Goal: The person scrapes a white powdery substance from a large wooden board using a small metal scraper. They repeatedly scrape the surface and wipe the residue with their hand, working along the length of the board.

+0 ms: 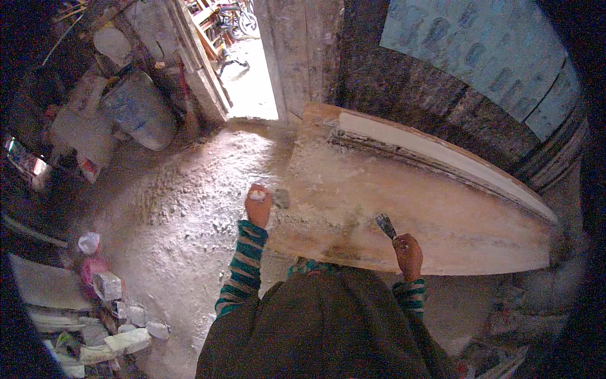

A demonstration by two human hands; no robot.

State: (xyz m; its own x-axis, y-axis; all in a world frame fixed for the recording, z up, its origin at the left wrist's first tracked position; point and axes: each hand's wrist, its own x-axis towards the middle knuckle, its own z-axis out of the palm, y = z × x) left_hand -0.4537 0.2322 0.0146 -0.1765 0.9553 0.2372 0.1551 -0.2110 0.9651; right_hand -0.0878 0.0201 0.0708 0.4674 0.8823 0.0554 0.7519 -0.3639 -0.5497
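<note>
My left hand (pixel 257 208) is closed round something whitish, over the left edge of a wide wooden board (pixel 353 189). Beside its fingers a blurred grey flat piece (pixel 281 199) points right, probably a scraper blade; its handle is mostly hidden. My right hand (pixel 408 256) grips a putty knife (pixel 385 225) above the board's near right part. The knife's dark, smeared blade points up and left, away from me. Pale dust and residue lie on the board, and a long white strip (pixel 435 155) runs along its far side.
A doorway (pixel 249 82) opens onto a bright area with a bicycle. A blue-grey barrel (pixel 140 108) stands at the far left. White pieces and packages (pixel 126 340) lie at the lower left, on a rough, dusty floor (pixel 183 252). A light blue panel (pixel 473 44) hangs beyond the board.
</note>
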